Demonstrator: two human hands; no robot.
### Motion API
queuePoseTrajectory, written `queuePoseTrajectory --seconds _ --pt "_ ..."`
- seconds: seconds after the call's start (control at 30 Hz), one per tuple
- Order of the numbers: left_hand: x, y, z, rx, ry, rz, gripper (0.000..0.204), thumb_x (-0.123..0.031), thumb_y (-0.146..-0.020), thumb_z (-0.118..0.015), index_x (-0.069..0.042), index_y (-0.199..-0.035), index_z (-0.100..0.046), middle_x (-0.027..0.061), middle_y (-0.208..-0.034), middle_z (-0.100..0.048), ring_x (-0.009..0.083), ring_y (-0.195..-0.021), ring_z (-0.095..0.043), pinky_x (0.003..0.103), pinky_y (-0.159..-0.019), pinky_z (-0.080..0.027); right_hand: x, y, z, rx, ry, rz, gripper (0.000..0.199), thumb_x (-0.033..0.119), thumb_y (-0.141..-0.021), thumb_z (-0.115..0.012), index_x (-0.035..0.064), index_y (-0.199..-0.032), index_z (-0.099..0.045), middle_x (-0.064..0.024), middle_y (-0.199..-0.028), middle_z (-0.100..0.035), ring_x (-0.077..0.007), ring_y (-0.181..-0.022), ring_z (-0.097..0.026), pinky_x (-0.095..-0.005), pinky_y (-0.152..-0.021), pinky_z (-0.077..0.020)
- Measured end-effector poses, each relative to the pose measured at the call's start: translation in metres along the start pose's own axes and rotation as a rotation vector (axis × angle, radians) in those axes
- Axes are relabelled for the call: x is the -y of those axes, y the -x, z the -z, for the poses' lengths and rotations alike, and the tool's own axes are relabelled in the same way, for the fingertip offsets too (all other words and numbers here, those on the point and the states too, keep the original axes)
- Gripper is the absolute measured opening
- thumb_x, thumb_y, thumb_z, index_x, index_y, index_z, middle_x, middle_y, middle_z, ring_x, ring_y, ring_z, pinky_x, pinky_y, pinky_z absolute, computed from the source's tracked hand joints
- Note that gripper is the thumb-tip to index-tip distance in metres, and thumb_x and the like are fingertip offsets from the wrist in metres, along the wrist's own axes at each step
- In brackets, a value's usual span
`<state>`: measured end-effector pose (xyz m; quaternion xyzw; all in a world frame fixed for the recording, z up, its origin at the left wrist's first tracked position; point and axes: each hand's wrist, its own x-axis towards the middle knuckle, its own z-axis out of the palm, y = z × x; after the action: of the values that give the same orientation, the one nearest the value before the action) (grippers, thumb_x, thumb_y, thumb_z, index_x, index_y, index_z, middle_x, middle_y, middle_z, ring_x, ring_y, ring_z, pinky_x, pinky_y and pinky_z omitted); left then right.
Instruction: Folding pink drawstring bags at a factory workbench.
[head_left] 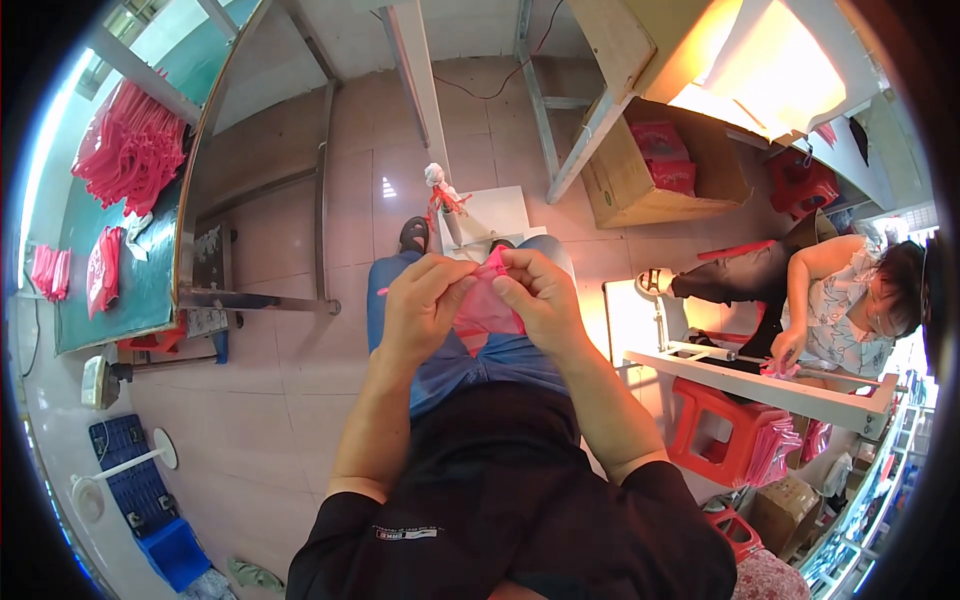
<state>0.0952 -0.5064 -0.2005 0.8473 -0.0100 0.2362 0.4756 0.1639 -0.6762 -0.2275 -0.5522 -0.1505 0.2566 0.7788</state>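
Observation:
Between my hands, above my lap, is a small pink piece of thin, sheer fabric, like a pouch [488, 308]. My left hand [428, 298] is closed, with thumb and fingertips pinched at its upper left edge. On the other side, my right hand [540, 298] pinches the upper right corner, where the fabric bunches up. A short pink end [383, 292] pokes out left of my left hand; I cannot tell whether it belongs to the same piece. Beyond my hands stands a white post [434, 176] with a white-wrapped top and red strings, on a white base [498, 212].
At left, a green-topped table [140, 310] carries bundles of pink fabric [130, 150]. An open cardboard box [625, 190] with pink packs stands ahead right. A seated co-worker [840, 290] handles something pink at a white frame [760, 378]. Near it are red stools [700, 425].

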Motion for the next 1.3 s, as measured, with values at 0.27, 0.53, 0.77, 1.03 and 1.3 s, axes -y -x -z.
queuePoseTrajectory --seconds 0.27,0.53,0.77,1.03,1.3 --pt "0.011 0.009 -0.002 -0.006 0.08 0.063 0.013 -0.01 -0.093 -0.068 0.0 -0.101 -0.072 0.0093 -0.086 -0.067 0.0208 -0.076 -0.063 0.03 -0.069 -0.049 -0.005 0.002 0.003 0.074 -0.023 0.014 0.017 0.005 -0.095 -0.067 0.0021 -0.11 -0.06 0.0022 -0.093 -0.062 -0.0034 -0.079 -0.055 -0.0185 -0.07 -0.0448" --pt "0.008 0.011 -0.005 -0.027 0.035 -0.012 0.015 -0.008 -0.088 -0.071 -0.002 -0.102 -0.071 0.01 -0.088 -0.067 0.0263 -0.079 -0.065 0.033 -0.069 -0.05 -0.004 0.002 0.002 0.089 -0.034 -0.051 0.014 0.005 -0.095 -0.068 0.0034 -0.107 -0.061 0.0039 -0.091 -0.058 -0.0024 -0.076 -0.051 -0.0189 -0.068 -0.0422" --pt "0.007 0.012 -0.007 -0.02 0.04 0.0 0.014 -0.008 -0.087 -0.071 -0.003 -0.101 -0.071 0.0098 -0.085 -0.066 0.027 -0.076 -0.064 0.034 -0.067 -0.049 -0.003 0.005 0.003 0.093 0.015 -0.044 0.01 0.005 -0.096 -0.065 0.0027 -0.106 -0.063 0.0041 -0.091 -0.059 -0.0026 -0.077 -0.05 -0.0187 -0.069 -0.0413" --pt "0.006 0.013 -0.009 -0.022 0.029 -0.009 0.013 -0.008 -0.088 -0.071 -0.003 -0.1 -0.071 0.0104 -0.085 -0.067 0.0275 -0.076 -0.065 0.034 -0.067 -0.05 -0.008 0.005 0.003 0.069 -0.146 -0.095 0.009 0.003 -0.095 -0.066 0.0022 -0.104 -0.064 0.0029 -0.09 -0.061 -0.0031 -0.077 -0.051 -0.0187 -0.069 -0.0419" --pt "0.008 0.014 -0.011 -0.024 0.055 0.019 0.014 -0.01 -0.089 -0.071 -0.003 -0.101 -0.071 0.0099 -0.086 -0.067 0.027 -0.075 -0.064 0.034 -0.068 -0.05 -0.003 0.007 0.003 0.079 -0.136 -0.11 0.012 0.009 -0.096 -0.067 0.0034 -0.106 -0.063 0.0018 -0.092 -0.063 -0.0047 -0.08 -0.055 -0.0193 -0.071 -0.0449"
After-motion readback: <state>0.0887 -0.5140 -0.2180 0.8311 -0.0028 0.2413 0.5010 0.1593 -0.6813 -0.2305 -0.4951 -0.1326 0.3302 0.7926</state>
